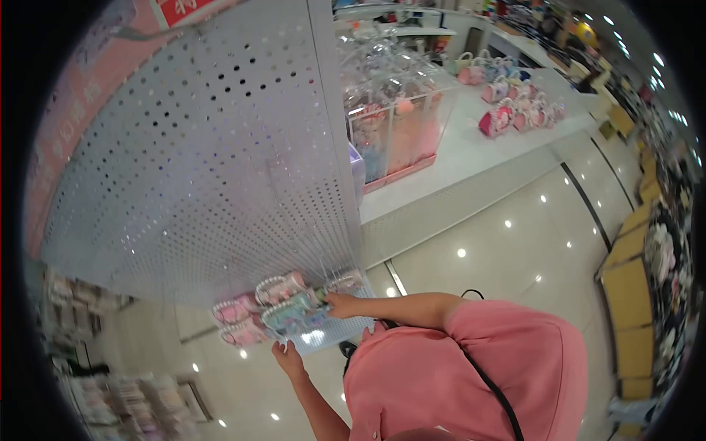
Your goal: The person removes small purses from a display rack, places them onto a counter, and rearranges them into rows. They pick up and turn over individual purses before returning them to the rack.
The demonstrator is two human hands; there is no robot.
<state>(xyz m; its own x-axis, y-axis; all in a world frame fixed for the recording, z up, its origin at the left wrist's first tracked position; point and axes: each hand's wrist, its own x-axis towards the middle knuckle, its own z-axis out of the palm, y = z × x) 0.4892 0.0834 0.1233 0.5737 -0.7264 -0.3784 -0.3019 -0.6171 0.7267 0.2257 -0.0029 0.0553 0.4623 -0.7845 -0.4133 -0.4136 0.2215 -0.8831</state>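
Several small handbags with pearl-bead handles sit at the foot of a white perforated panel, some pink, one teal. My right hand (343,304) reaches in at the right end of the group, its fingers curled beside the teal handbag (293,312); what they grip is too small to make out. Below the group, my left hand (288,358) holds nothing, its fingers apart and near the bags' lower edge. A pink handbag (237,310) lies farther left, and another pink handbag (285,287) is just above the teal one.
The perforated panel (213,140) rises in front of me. On the right, a white counter (471,163) carries a clear box (401,132) of wrapped goods and several more pearl-handled bags (518,110). Shelves with yellow fronts (629,309) line the far right, across a tiled floor (507,242).
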